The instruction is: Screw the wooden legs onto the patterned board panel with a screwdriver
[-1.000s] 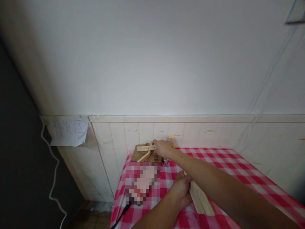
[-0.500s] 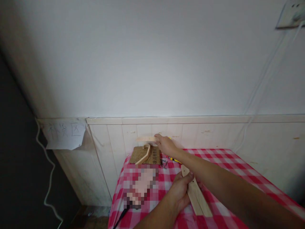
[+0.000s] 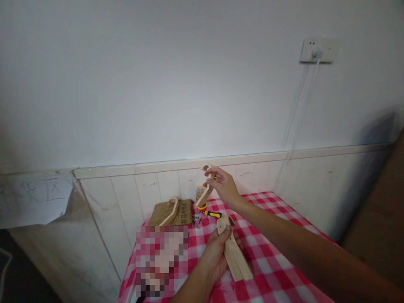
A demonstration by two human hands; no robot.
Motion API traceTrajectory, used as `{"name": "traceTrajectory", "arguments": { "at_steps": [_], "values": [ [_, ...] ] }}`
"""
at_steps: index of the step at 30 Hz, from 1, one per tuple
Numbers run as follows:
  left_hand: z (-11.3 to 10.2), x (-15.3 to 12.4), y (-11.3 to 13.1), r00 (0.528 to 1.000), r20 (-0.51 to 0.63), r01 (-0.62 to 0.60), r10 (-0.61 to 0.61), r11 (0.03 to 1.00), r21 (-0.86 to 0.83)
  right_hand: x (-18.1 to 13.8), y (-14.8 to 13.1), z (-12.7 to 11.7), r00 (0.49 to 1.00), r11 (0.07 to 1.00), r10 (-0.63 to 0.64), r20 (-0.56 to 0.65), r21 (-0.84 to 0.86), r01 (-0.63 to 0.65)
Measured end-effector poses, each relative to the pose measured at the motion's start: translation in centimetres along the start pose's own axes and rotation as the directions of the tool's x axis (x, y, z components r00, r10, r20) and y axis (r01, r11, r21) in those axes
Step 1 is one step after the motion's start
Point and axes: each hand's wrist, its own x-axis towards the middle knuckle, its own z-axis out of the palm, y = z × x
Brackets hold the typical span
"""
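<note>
My left hand (image 3: 216,252) is closed around a pale flat wooden piece (image 3: 235,256) with small holes near its upper end and a dark line along its lower part. It is held at a slant above the checked cloth. Higher up, my right hand (image 3: 222,185) pinches a curved wooden hook piece (image 3: 205,196), its bent end up and its straight end pointing down left. A similar wooden hook (image 3: 170,215) lies on a piece of cardboard (image 3: 186,209). Below my right hand are a yellow and black screwdriver (image 3: 213,214) and several loose screws (image 3: 196,220).
A red and white checked cloth (image 3: 271,235) covers the table, which stands against a panelled wall (image 3: 101,198). A clear container with yellow ends (image 3: 200,193) stands behind the hook. A pixelated object (image 3: 166,256) lies at front left. A wall socket (image 3: 318,50) holds a plug.
My right hand has turned the wooden hook from nearly level to slanting, so its curve now shows. My left hand keeps its grip on the flat piece. The view has swung right.
</note>
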Motion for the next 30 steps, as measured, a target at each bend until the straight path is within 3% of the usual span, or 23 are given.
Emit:
{"name": "traceTrajectory", "arguments": {
  "at_steps": [6,14,19,30],
  "values": [
    [-0.2,0.0,0.0,1.0,0.002,0.019,-0.019,1.0,0.019,-3.1,-0.3,-4.7,0.992,0.993,0.119,-0.04,0.009,-0.119],
    [-0.3,-0.5,0.3,1.0,0.029,-0.002,0.0,0.999,0.048,-8.5,1.8,-8.6,0.928,0.956,0.29,-0.235,0.032,-0.29],
    [0.2,-0.9,0.5,0.999,0.035,0.003,-0.005,0.999,0.047,-11.0,1.9,-8.4,0.868,0.916,0.4,-0.296,0.095,-0.389],
    [0.6,-1.1,0.4,0.999,0.04,-0.031,0.03,0.999,0.033,-12.9,4.9,-4.6,0.921,0.971,0.233,-0.312,0.016,-0.24]
  ]
}}
